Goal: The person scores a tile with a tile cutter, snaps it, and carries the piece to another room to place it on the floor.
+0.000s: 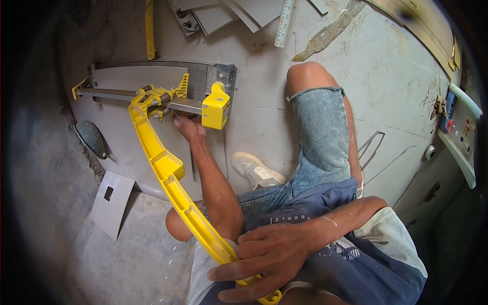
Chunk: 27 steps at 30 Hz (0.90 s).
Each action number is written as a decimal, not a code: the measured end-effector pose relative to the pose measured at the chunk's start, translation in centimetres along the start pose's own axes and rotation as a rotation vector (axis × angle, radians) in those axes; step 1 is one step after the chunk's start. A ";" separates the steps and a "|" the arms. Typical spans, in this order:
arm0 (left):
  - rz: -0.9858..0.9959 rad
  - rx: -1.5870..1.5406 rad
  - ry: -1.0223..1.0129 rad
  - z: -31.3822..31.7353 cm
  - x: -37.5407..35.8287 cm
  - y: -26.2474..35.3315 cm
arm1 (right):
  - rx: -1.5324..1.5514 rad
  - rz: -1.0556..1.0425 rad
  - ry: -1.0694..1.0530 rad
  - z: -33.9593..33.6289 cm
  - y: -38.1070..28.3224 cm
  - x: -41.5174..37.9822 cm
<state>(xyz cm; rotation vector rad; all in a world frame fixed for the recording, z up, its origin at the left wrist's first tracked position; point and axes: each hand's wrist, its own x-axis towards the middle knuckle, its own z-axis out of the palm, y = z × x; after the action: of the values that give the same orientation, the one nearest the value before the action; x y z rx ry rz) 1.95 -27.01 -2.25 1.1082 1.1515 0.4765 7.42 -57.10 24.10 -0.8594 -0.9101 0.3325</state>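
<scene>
Cutter (pixel 215 111) beyond L hand (pixel 190 128); tile (pixel 142 76) on it, no cut line visible, prob. uncut. Lever (pixel 152 145) runs to R hand, (pixel 269 256) curled round its end. Holed pc. (pixel 112 203), L hand's near L, looks cut. L fingertips hidden, grip can't tell.

faded blue denim shorts (pixel 323 119), frayed hem; navy shirt (pixel 366 264), white sleeves, pale print; grey-white shoe (pixel 256 170)

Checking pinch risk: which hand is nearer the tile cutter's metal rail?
Left: the left hand is beside the metal rail, the right hand on the yellow handle, farther off.
</scene>
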 end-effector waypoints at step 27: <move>-0.036 0.118 0.091 -0.8 2.3 -1.0 | -0.122 -0.109 -0.023 0.0 1.8 -0.8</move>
<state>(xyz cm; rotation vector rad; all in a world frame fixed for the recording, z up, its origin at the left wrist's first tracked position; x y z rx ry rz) 1.89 -25.22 -4.23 1.1754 1.2904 0.4389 7.11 -56.39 22.26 -0.9156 -1.0022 0.1938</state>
